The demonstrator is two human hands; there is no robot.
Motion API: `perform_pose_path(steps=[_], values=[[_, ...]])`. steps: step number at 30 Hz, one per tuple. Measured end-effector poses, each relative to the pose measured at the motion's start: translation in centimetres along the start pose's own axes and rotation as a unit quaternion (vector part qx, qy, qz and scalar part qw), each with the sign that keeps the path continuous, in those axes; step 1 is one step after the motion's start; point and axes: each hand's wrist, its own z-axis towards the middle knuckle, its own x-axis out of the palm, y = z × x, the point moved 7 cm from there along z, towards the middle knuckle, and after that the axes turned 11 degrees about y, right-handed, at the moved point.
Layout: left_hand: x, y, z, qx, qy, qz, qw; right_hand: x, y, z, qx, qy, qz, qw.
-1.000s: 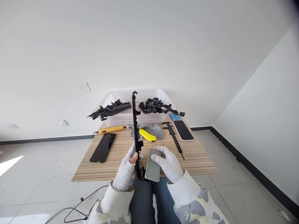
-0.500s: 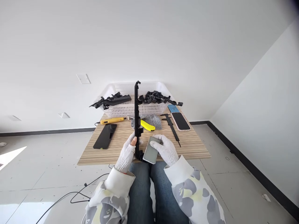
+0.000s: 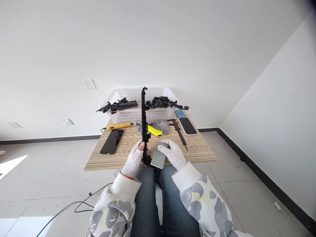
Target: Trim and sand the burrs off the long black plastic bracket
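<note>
My left hand [image 3: 134,158], in a white glove with a bare thumb tip, is closed around the lower part of a long black plastic trim piece [image 3: 144,121]. The piece stands nearly upright, its clips facing right and its lower end curving right. My gloved right hand [image 3: 174,153] grips a grey-green sanding block [image 3: 158,157], thumb on its broad face. The block's lower left corner is close beside the curved end of the piece; whether they touch I cannot tell. Behind the piece lies a yellow utility knife [image 3: 155,130] on a grey cloth [image 3: 163,126].
A white plastic basket [image 3: 130,117] at the table's back holds several black plastic parts [image 3: 160,102]. On the striped table [image 3: 103,164] lie a yellow corded tool [image 3: 119,126], a dark phone [image 3: 112,142], a black caliper [image 3: 180,133], a pink-edged phone [image 3: 188,126] and a blue box [image 3: 180,114].
The view has shifted slightly. My right hand and the sanding block sit a little higher and tilted slightly differently near the piece's lower end. Both hands keep their holds.
</note>
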Motion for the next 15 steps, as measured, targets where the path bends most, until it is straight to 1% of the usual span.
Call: perform_pose_path(steps=[3,8,15], values=[[-0.1,0.1,-0.1,0.006,-0.006,0.012,1.0,0.0,0.4,-0.1,-0.009,-0.001,-0.002,1.0],[-0.5,0.5,0.1,0.012,-0.021,0.03,0.999,0.1,0.5,-0.3,-0.003,0.006,0.008,1.0],[-0.6,1.2,0.2,-0.012,-0.014,0.021,1.0,0.2,0.2,0.0,-0.02,0.016,0.012,1.0]])
